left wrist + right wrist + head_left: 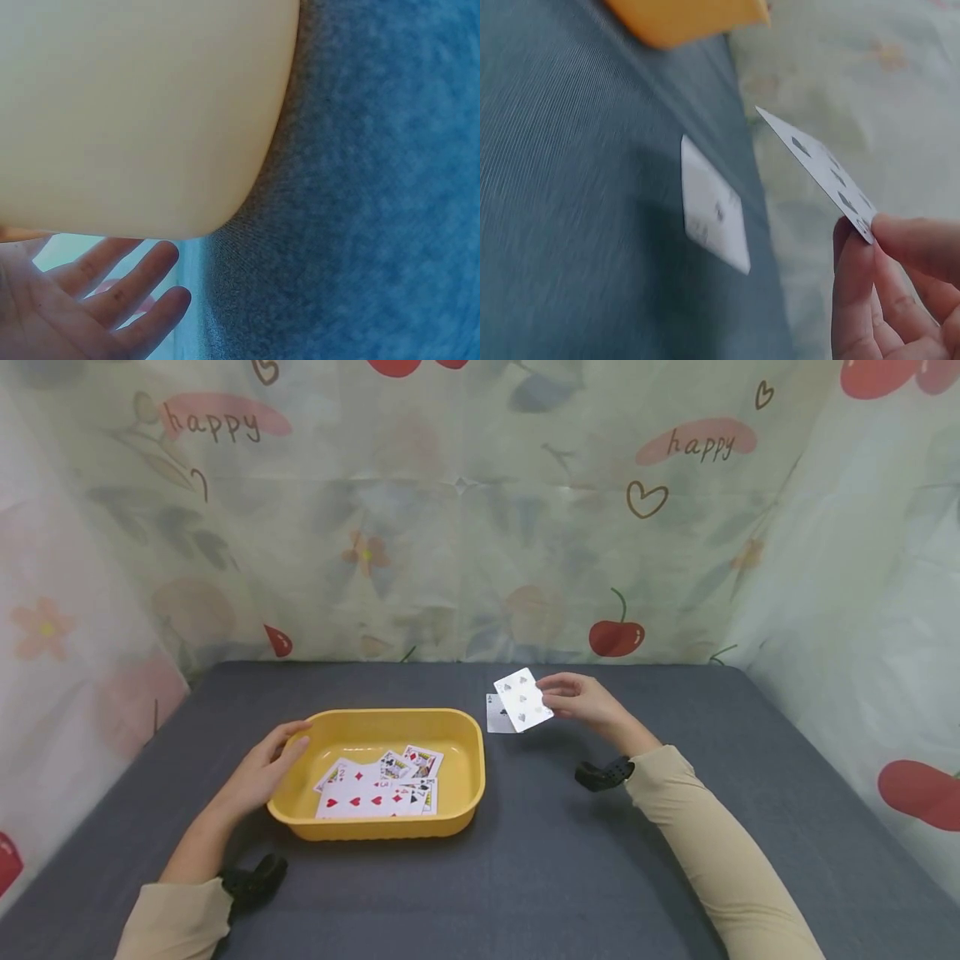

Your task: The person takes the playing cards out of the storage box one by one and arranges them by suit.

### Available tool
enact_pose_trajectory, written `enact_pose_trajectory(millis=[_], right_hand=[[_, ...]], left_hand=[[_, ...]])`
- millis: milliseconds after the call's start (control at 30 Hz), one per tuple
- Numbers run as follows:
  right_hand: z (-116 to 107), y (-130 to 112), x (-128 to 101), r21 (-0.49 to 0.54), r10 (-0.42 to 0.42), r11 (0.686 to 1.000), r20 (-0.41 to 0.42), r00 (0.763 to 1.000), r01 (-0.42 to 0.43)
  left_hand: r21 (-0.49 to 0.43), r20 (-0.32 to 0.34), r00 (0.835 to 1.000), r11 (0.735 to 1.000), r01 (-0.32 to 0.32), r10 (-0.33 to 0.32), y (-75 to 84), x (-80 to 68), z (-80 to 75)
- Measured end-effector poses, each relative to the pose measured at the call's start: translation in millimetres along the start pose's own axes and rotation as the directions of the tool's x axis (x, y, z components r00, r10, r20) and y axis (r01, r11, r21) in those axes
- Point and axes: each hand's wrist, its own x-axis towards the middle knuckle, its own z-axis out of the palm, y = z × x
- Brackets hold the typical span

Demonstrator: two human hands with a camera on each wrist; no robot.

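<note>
The right hand [581, 700] pinches a spade card [523, 699] by its edge, lifted above a second card [497, 715] lying flat on the cloth just beyond the fingertips. The left hand [262, 768], fingers relaxed, rests against the tray [457, 727] rim; more cards [375, 785] lie inside.

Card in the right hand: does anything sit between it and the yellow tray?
Nothing visible. The card in the right hand is lifted above the cloth; only bare cloth separates it from the tray. Another card lies beneath.

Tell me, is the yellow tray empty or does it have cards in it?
Not empty. The yellow tray holds several face-up cards spread loosely on its floor.
</note>
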Motion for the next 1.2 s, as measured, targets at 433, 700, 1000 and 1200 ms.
enact_pose_trajectory(millis=[433, 700, 1000, 1200], right_hand=[[-16, 38, 1, 0.065, 0.101, 0.993, -0.122, 0.987, -0.094], [-14, 44, 7, 0.100, 0.134, 0.987, -0.118, 0.984, -0.122], [-14, 47, 12, 0.078, 0.145, 0.988, -0.120, 0.982, -0.136], [-13, 47, 15, 0.029, 0.161, 0.987, -0.150, 0.976, -0.159]], left_hand=[[0.009, 0.003, 1.000, 1.000, 0.004, -0.004, 0.0, -0.6, -0.3], [0.010, 0.000, 1.000, 1.000, 0.002, -0.002, -0.3, -0.5, 0.0], [0.002, -0.003, 1.000, 1.000, 0.006, -0.006, -0.7, -0.6, -0.4], [-0.001, -0.002, 1.000, 1.000, 0.016, -0.016, 0.8, -0.7, -0.5]])
